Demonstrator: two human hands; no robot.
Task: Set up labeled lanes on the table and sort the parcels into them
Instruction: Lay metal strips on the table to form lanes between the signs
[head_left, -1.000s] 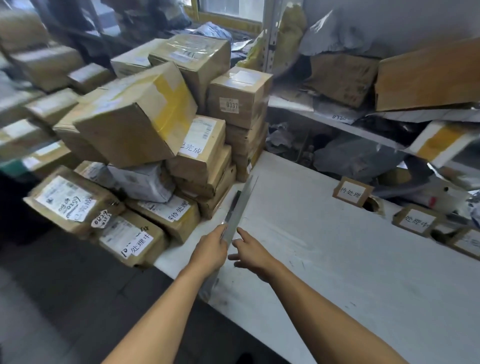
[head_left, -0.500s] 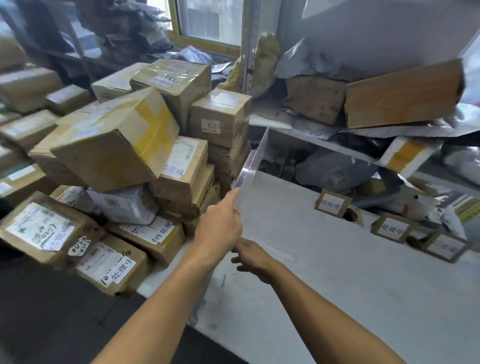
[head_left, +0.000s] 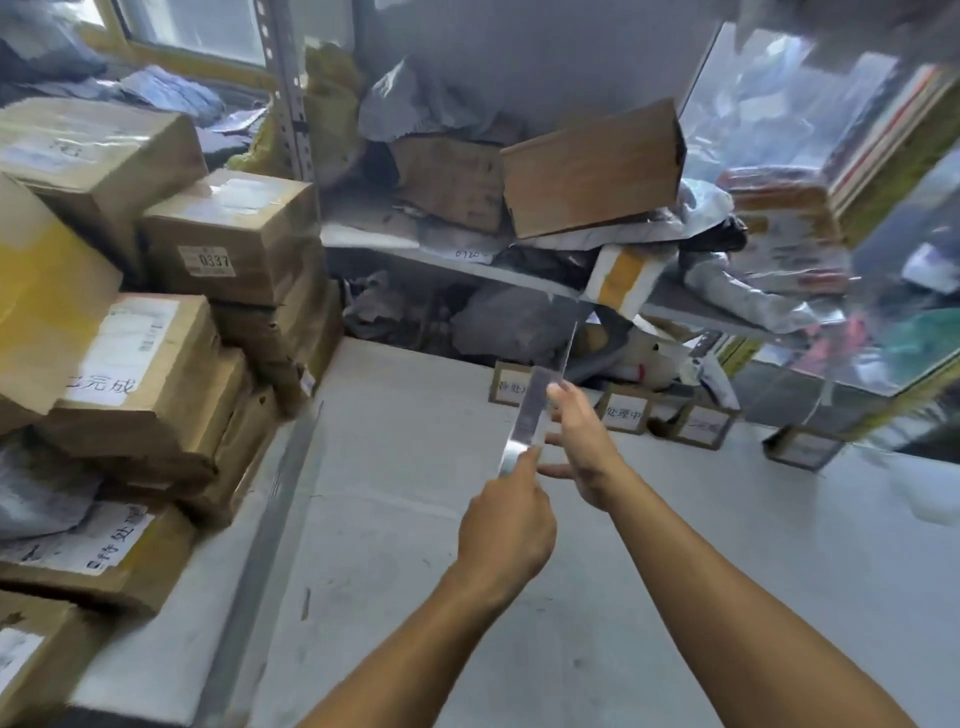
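Left hand (head_left: 506, 525) and right hand (head_left: 584, 441) both pinch clear flat acrylic strip (head_left: 540, 400), raised pointing 12 o'clock toward small brown card labels (head_left: 623, 413); likely lining up a lane divider.

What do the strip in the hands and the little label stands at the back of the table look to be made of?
Strip: seemingly clear acrylic or similar plastic, glossy; the background shows through and it glints. Label stands: brown cardboard, matte, with white paper labels bearing handwriting.
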